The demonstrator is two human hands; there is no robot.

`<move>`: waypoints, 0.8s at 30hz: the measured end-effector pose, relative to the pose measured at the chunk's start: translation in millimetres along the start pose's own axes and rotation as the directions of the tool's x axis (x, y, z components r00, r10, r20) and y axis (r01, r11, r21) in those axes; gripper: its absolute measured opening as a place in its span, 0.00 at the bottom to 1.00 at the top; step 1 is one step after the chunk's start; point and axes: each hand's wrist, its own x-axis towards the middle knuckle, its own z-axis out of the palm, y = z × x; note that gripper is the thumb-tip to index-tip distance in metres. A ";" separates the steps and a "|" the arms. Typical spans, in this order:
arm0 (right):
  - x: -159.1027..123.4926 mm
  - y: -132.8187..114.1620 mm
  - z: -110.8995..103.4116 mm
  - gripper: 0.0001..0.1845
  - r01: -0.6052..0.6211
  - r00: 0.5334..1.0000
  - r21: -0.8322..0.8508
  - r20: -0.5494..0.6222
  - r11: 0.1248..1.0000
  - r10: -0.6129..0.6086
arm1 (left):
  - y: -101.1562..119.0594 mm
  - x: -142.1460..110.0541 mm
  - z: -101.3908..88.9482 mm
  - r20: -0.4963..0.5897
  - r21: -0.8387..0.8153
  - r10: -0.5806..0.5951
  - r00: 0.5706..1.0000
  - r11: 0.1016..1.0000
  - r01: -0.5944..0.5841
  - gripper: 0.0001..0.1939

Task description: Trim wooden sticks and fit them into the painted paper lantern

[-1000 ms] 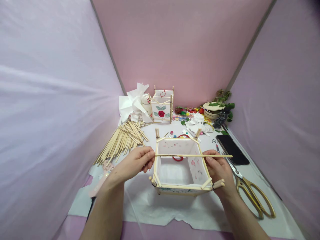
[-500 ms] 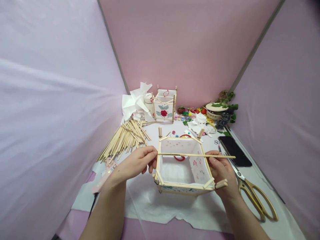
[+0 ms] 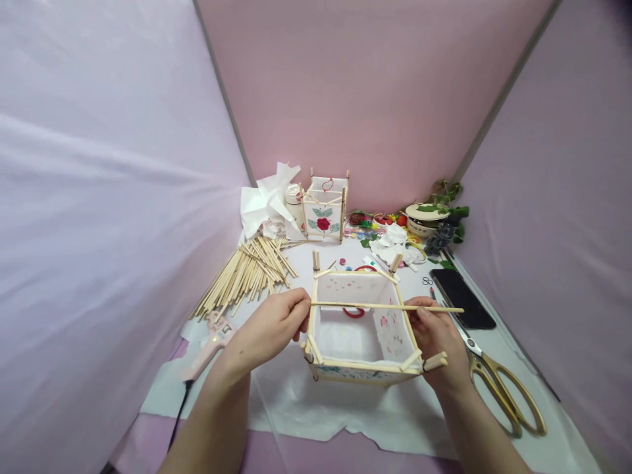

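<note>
With the clock face centred on the box (image 3: 363,365) and 12 o'clock directed away from the person, the stick (image 3: 365,305) crosses the open top from 9 to 3 o'clock, overhanging the right rim. Corner posts project at 11, 1, 4 and 8 o'clock.

A strip of white sheet (image 3: 306,415) lies between the box and the sheet's ragged edge at 6 o'clock, toward the near part of the worktop (image 3: 291,451). Outward room on the right is limited by the phone (image 3: 464,297) between 2 and 3 o'clock and the scissors (image 3: 513,395) at 4. On the left, the sticks pile (image 3: 247,273) occupies 10 o'clock; the glue gun (image 3: 210,349) lies between 8 and 9. A second box (image 3: 323,210) stands at 11.

Left hand (image 3: 276,319): back upward, fingers closed in a pinch on the stick's left end, just beside the rim. Right hand (image 3: 439,336): thumb uppermost, fingers closed lightly about the stick short of its free end. Whether this hand also supports the box cannot be determined.
</note>
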 end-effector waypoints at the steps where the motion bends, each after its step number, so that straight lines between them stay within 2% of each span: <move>1: -0.1 0.0 -0.2 0.05 -0.005 1.000 0.006 0.001 1.000 0.005 | 1.1 -0.4 0.2 -0.010 0.001 -0.002 1.000 1.000 0.002 0.17; 14: 0.2 3.0 -2.3 0.07 -0.013 1.000 0.056 -0.018 0.998 0.014 | 4.0 -2.8 4.0 -0.067 0.077 -0.008 0.998 0.997 0.013 0.18; 24: -1.6 6.7 -2.9 0.10 0.045 0.997 -0.008 -0.062 0.999 -0.046 | 6.3 -1.6 5.0 -0.079 0.148 -0.010 0.997 0.989 0.021 0.18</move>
